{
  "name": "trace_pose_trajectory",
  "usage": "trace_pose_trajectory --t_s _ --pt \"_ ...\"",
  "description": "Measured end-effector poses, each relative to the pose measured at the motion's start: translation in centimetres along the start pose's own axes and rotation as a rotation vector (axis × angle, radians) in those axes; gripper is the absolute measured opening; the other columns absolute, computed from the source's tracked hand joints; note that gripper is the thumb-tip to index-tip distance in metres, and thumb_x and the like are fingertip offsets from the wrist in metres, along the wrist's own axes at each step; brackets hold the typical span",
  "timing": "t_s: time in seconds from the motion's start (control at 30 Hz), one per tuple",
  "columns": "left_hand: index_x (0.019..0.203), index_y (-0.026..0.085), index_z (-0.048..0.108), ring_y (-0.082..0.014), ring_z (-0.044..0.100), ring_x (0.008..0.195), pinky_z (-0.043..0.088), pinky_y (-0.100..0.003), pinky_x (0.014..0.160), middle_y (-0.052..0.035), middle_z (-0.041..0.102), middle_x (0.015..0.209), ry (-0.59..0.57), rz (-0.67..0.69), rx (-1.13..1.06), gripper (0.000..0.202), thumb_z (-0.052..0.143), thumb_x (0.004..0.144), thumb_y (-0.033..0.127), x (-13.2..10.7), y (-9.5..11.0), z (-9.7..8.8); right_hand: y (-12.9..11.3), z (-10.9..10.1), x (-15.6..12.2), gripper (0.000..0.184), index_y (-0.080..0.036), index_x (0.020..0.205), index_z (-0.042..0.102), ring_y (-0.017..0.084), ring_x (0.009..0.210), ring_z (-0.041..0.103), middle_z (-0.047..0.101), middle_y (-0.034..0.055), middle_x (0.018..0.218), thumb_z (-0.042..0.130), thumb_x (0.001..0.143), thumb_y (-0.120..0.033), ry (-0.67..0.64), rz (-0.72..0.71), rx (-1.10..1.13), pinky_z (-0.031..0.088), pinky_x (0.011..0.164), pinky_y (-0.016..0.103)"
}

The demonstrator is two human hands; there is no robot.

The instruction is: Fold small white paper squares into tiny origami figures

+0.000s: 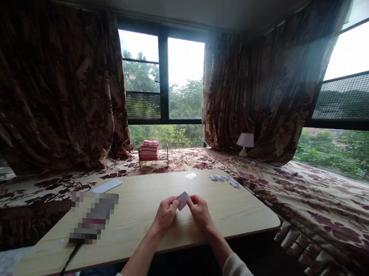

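Over the middle of a light wooden table [129,230], both my hands pinch a small folded piece of pale paper [183,199]. My left hand [165,214] grips its left edge with closed fingers. My right hand [200,211] grips its right edge the same way. The paper is held a little above the tabletop, tilted up toward me.
A small white slip [191,176] and several crumpled paper bits [224,179] lie at the table's far side. A white sheet [107,185] rests at the far left edge. A blurred-out object [93,218] with a dark cable lies left. A floral-covered bench, a small lamp [245,142] and curtains surround the table.
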State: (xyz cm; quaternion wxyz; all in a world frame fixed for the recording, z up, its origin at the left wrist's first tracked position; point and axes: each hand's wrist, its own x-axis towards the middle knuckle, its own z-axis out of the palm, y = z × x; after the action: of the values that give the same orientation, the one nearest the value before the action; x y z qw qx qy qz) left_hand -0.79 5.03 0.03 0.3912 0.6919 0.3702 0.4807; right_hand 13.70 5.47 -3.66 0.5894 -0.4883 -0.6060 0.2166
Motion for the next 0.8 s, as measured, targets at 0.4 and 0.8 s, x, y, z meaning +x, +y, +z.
trace_pose_trajectory --t_s 0.4,0.8 --pt "0.061 0.013 0.058 -0.0127 0.042 0.056 0.031 -0.024 0.054 0.0013 0.049 0.056 0.089 -0.038 -0.008 0.038 0.049 0.082 0.045 0.0 -0.7 0.1 -0.9 0.1 -0.3 0.015 -0.019 0.066 0.057 0.015 0.058 0.048 0.053 -0.0009 0.061 0.062 0.07 -0.032 0.125 -0.001 -0.003 0.04 0.056 0.026" --pt "0.06 0.014 0.059 -0.014 0.045 0.058 0.035 -0.025 0.057 0.0003 0.052 0.056 0.102 -0.032 -0.031 0.034 0.054 0.077 0.043 0.1 -0.8 0.1 -1.3 0.2 -0.1 0.037 -0.019 0.053 0.049 0.013 0.052 0.043 0.049 -0.002 0.052 0.058 0.074 -0.049 0.042 0.022 0.007 0.034 0.05 0.024"
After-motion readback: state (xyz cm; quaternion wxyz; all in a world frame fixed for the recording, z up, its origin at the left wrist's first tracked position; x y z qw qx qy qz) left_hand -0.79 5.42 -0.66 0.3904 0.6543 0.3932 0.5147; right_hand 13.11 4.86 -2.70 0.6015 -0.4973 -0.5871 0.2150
